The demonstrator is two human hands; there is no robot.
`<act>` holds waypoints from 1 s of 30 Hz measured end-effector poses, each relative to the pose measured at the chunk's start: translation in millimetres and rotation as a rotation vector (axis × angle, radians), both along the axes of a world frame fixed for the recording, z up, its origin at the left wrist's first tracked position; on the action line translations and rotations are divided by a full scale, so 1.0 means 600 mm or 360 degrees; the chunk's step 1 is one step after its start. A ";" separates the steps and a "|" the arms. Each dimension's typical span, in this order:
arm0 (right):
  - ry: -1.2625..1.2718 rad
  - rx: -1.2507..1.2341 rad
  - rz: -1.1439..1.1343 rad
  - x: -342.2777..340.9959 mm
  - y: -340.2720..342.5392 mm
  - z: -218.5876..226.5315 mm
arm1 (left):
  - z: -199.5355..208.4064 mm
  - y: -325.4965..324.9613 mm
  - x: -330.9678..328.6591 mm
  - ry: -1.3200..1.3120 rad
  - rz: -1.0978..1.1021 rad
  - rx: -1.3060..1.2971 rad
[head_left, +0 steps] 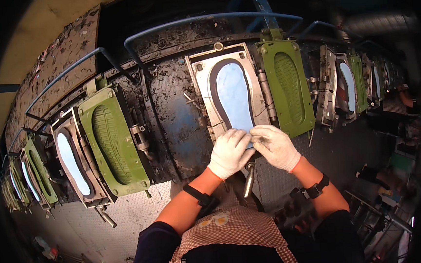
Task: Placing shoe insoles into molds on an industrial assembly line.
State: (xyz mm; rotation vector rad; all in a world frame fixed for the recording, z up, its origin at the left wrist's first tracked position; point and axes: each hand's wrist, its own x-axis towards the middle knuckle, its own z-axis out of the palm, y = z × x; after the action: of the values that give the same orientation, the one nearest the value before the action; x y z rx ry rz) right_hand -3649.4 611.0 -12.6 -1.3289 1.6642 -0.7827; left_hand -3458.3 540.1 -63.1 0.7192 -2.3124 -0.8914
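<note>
Blue insole (pixel 233 95) — near end pinched by left hand (pixel 229 153) and right hand (pixel 276 148), rest beyond.

Both forearms enter from lower frame, angled inward. Left hand (pixel 230 152), white-gloved, just below centre; right hand (pixel 276 147), likewise gloved, close at its right. Fingers bent inward, fingertips nearly meeting. Backs of hands largely toward camera. Elbows bent, spread wide. Exact finger closure unclear.
</note>
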 end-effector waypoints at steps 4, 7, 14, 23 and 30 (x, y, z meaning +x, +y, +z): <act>0.0602 -0.0568 -0.0025 0.043 -0.113 0.052 | -0.012 0.005 0.001 -0.0154 -0.0022 -0.0115; 0.1301 -0.0331 0.0037 0.061 -0.234 -0.040 | -0.012 0.025 -0.008 -0.0114 -0.0036 -0.0227; 0.1255 -0.0614 0.0004 0.059 -0.258 -0.091 | -0.006 0.018 0.009 -0.0167 -0.0009 -0.0173; 0.1157 -0.0232 0.0185 0.058 -0.299 -0.062 | 0.000 0.017 0.009 -0.0166 0.0020 -0.0303; 0.0613 -0.0442 -0.0246 -0.016 -0.285 -0.064 | 0.029 0.003 -0.033 -0.0270 -0.0202 -0.0214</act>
State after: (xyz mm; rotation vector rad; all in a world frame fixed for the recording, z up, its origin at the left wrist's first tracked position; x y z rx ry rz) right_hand -3659.0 439.9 -51.1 -1.6369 2.0341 -0.9165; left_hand -3478.0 541.6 -45.5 0.6171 -2.5646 -0.7450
